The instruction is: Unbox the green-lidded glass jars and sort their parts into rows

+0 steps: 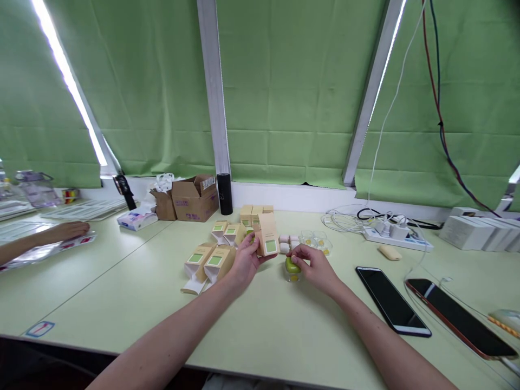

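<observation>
Near the middle of the table, my left hand is closed on a small tan carton with a green square on its face, its flap up. To the right, my right hand pinches a small green rounded item just above the table, with something clear and yellow beneath it. Open tan boxes lie left of my left hand, and more tan boxes stand behind. Small pinkish-white cylinders and clear cups with yellow bits sit behind my right hand.
Two phones lie at the right, near a power strip with cables. A cardboard box, a black cylinder and a tissue pack stand at the back left. Another person's hand rests on sheets at far left.
</observation>
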Tool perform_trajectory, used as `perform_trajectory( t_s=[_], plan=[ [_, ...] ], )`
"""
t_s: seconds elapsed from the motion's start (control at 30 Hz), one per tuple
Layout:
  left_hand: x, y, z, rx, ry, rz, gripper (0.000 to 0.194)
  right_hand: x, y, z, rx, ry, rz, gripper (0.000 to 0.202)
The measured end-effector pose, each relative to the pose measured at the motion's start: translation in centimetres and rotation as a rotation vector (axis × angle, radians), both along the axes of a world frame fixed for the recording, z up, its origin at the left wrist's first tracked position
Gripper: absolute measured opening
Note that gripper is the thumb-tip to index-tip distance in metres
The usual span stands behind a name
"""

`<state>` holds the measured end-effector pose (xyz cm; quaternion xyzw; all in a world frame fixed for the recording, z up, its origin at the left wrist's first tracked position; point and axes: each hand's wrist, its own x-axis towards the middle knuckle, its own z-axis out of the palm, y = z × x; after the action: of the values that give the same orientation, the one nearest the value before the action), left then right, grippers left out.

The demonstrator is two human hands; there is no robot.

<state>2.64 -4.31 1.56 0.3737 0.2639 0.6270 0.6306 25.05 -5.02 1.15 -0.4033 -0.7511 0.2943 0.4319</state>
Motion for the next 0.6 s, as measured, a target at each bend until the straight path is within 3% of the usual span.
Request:
perform_trajectory(
  t_s=[0.37, 0.6],
  plan=[
    [0.16, -0.22, -0.26, -0.020, -0.038, -0.094, 0.028, -0.26, -0.05, -0.21, -0.074, -0.026, -0.015, 0.010],
    [0.39, -0.66, -0.21, -0.003, -0.042, -0.146, 0.030, -0.42, -0.43, 0.06, 0.071, 0.011, -0.088, 0.021]
  ],
)
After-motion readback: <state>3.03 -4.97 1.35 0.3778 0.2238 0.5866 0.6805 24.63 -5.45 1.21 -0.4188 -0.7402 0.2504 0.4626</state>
